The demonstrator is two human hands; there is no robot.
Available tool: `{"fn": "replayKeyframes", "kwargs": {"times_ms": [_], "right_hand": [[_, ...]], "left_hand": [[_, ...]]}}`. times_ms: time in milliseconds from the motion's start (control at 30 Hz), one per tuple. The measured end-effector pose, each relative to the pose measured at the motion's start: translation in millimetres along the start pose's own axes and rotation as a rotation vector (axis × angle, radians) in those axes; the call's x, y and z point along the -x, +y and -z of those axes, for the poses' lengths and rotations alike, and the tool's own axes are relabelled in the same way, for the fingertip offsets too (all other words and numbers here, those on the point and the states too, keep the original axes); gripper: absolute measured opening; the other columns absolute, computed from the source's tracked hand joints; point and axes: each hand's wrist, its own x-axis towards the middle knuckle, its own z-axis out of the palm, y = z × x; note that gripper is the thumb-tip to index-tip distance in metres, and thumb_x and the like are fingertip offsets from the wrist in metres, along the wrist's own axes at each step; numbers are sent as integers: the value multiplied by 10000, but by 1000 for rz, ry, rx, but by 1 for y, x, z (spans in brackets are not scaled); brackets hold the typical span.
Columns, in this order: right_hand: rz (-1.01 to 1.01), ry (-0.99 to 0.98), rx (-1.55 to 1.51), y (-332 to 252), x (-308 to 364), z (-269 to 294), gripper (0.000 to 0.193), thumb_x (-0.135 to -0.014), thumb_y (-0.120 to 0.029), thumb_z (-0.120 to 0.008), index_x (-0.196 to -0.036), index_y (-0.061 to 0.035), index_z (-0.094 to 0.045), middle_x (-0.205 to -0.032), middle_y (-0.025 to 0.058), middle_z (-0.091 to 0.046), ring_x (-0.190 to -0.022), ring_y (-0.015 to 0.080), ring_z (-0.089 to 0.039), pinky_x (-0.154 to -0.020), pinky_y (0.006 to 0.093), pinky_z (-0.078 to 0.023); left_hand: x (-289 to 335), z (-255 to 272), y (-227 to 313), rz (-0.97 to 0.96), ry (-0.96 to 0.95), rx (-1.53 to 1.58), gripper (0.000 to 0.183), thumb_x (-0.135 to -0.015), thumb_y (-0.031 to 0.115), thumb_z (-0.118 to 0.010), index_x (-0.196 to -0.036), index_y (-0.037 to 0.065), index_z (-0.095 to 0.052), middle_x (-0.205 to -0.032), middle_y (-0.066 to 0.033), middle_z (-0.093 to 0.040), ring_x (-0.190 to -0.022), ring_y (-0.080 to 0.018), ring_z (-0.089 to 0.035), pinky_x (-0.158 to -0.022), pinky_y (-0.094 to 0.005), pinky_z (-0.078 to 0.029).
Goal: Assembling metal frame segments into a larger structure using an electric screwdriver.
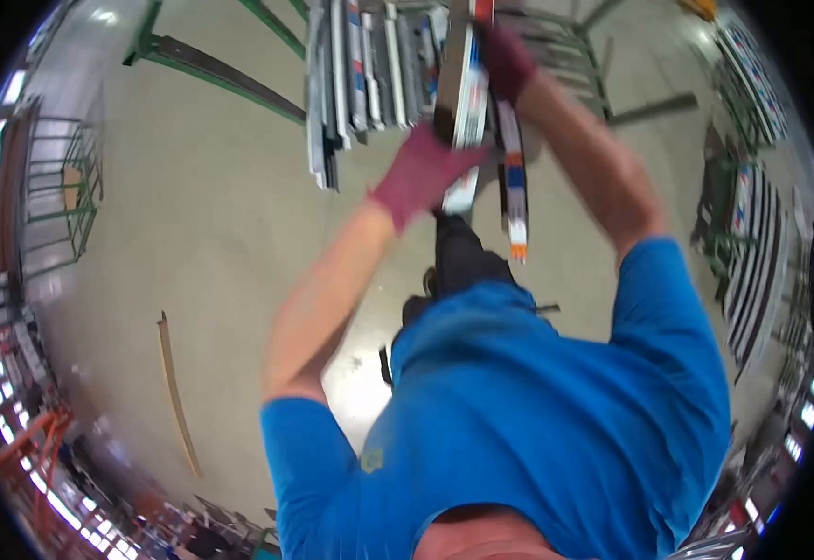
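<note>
A long, straight profile [467, 121] with a white film-like face and a brown side runs away from me at the top middle. My left hand [425, 173], in a maroon glove, is closed round its near end, with the thumb side across the white face. Farther along, my right hand [507, 63], gloved alike, lies against the profile's right side; its fingers are smeared by motion and partly hidden. Just right of the held piece, another long profile [516, 191] with blue and orange marks juts toward me.
Several grey and white profiles [369, 70] lie side by side on a green metal rack [229, 79] ahead. More loaded racks [752, 243] stand at the right. A thin brown strip [175, 392] lies on the floor at the left, and an empty green frame [62, 196] stands beyond it.
</note>
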Motion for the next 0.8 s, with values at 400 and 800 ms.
{"fn": "replayKeyframes", "kwargs": {"times_ms": [400,800], "right_hand": [[325,268,362,-272,268,137,233,-962,-290,-615,-887,-92,-714,-697,51,-620,-596,181,-566,-574,364,-470],[112,1024,764,-187,708,320,597,-650,-443,-870,-900,86,-752,-878,281,-739,-820,348,-731,-802,434,-573]], "left_hand": [[128,-213,201,-50,-454,329,493,-877,404,-812,-1082,-30,-697,-885,-107,-719,-735,-206,-735,-672,-346,-601],[98,-519,91,131,-909,330,682,-1035,627,-496,-1516,143,-482,-1441,-170,-539,-1263,-378,-602,-1019,-546,-530]]}}
